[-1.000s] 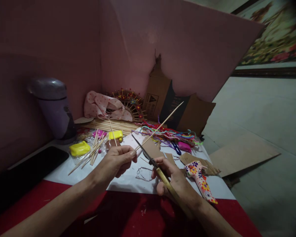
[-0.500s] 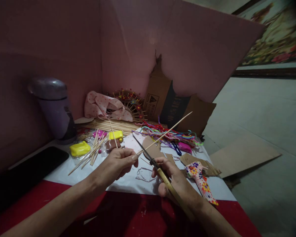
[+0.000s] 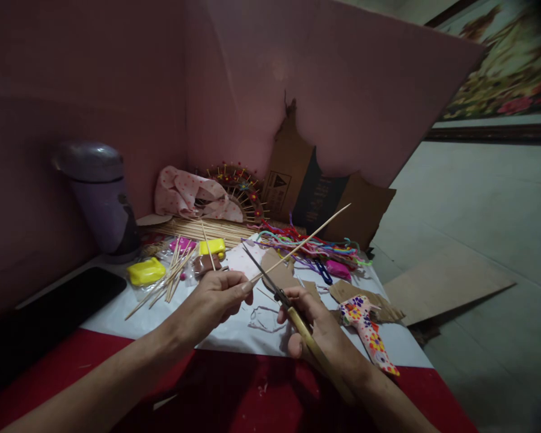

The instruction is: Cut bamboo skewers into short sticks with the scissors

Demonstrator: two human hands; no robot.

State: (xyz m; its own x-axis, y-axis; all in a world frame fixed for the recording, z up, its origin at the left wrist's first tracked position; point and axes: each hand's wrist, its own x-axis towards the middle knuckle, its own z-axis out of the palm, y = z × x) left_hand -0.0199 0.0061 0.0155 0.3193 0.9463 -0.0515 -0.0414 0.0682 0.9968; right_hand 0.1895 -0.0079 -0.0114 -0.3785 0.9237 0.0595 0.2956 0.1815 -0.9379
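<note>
My left hand (image 3: 223, 299) is closed, pinching a thin wooden skewer (image 3: 314, 233) between thumb and fingers. The skewer's pointed end slants up to the right. Another short stick (image 3: 208, 246) rises just behind that hand; I cannot tell whether the hand holds it. In my right hand (image 3: 327, 332) is a pair of scissors (image 3: 303, 329) with brass-coloured handles, the fingers wrapped round them. Its dark blades point up and left and cross the skewer near my left fingertips. Below the blades, a piece of cut cardboard (image 3: 273, 270) lies on the white sheet (image 3: 234, 340).
Cut skewers (image 3: 175, 273) and wrapped yellow clay (image 3: 145, 272) lie left, near a dark phone (image 3: 85, 291) and purple tumbler (image 3: 100, 201). Behind are long sticks (image 3: 193, 228), colourful pipe cleaners (image 3: 315, 243) and upright cardboard (image 3: 320, 186). A flower-patterned glue gun (image 3: 365, 328) lies right.
</note>
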